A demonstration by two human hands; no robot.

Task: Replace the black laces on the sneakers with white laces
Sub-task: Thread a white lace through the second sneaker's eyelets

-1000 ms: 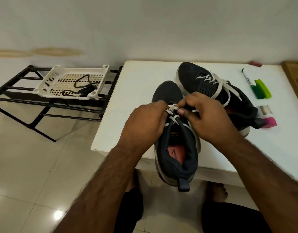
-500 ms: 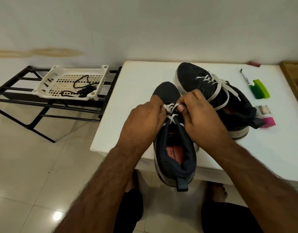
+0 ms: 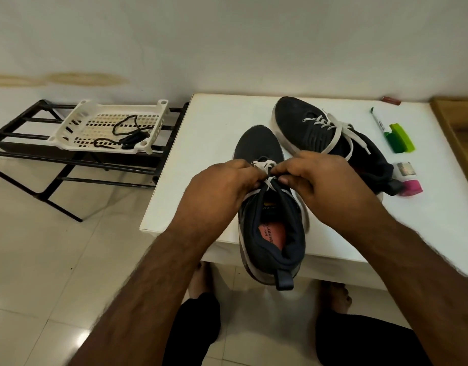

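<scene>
- Head view: the near sneaker [image 3: 272,233] lay on the front edge of the white table [image 3: 201,143], its heel overhanging the edge and its toe pointing away from the person.
- The left hand [image 3: 222,188] had its fingers curled tight around the white lace [image 3: 265,171] at the left side of the sneaker's throat.
- The right hand [image 3: 320,183] pinched the same lace between thumb and curled fingers from the right; the two hands nearly met over the eyelets.
- The far sneaker [image 3: 327,136] rested further back on the table, just beside the near one, already threaded with a white lace whose loose ends trailed over its side.
- The black laces [image 3: 130,136] lay bunched in a white plastic basket [image 3: 77,122] standing on a black metal rack [image 3: 24,143] left of the table.
- A marker pen [image 3: 378,122], a green highlighter [image 3: 400,138] and a small pink-capped container [image 3: 409,180] sat on the table to the right of the sneakers.
</scene>
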